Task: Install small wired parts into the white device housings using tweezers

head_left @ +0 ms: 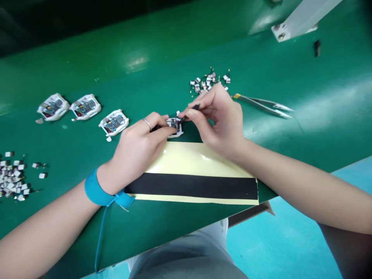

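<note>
A small white-rimmed housing with a circuit board (179, 130) lies on the green bench in front of me, partly covered by my fingers. My left hand (142, 141), with a ring and a blue wrist strap, is closed around its left side and steadies it. My right hand (219, 116) pinches a thin dark tool (195, 107), mostly hidden by the fingers; its kind is unclear. The tool's lower end meets the housing's upper right corner, where a small white part (178, 113) shows. Just behind my right hand lies a pile of small white-and-silver parts with short leads (207, 82).
Three similar housings (114, 123) stand in a row at the left. More small parts (14, 176) are heaped at the far left. Metal tweezers (263, 104) lie at the right. Below my hands is a yellow sheet with a black strip (197, 187). A white metal post (305, 19) rises behind.
</note>
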Demonstrator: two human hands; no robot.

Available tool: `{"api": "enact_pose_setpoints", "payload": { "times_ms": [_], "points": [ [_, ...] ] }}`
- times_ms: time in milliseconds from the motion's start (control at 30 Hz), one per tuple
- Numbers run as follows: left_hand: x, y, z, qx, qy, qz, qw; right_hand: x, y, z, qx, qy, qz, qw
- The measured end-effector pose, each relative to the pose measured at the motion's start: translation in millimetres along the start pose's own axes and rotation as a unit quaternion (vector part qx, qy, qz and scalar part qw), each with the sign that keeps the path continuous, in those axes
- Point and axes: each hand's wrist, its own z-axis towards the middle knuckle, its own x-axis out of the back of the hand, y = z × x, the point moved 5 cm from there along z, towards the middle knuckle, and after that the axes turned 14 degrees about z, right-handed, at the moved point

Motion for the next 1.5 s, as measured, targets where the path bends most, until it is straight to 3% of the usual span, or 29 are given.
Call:
{"api": "enact_pose_setpoints", "payload": {
  "times_ms": [167,400,700,1500],
  "points": [
    [0.5,-0.9,-1.7,-0.018,0.018,0.018,0.999,3.3,-11.1,-3.7,0.074,0.001,-0.075,0.994],
    [-2.2,-0.2,-3.6,-0.033,0.018,0.027,0.999,-4.3,-14.3,-4.3,0.097,-0.034,-0.091,0.991],
    [-2.8,-0.6,-3.7,-0.030,0.009,0.031,0.999,-15.5,-25.4,-9.6,0.194,-0.057,-0.198,0.959],
    [-7.2,-1.0,-4.0,-0.009,-0.015,0.044,0.999,-18.9,-14.8,-1.4,0.080,-0.092,-0.157,0.980]
  ]
}}
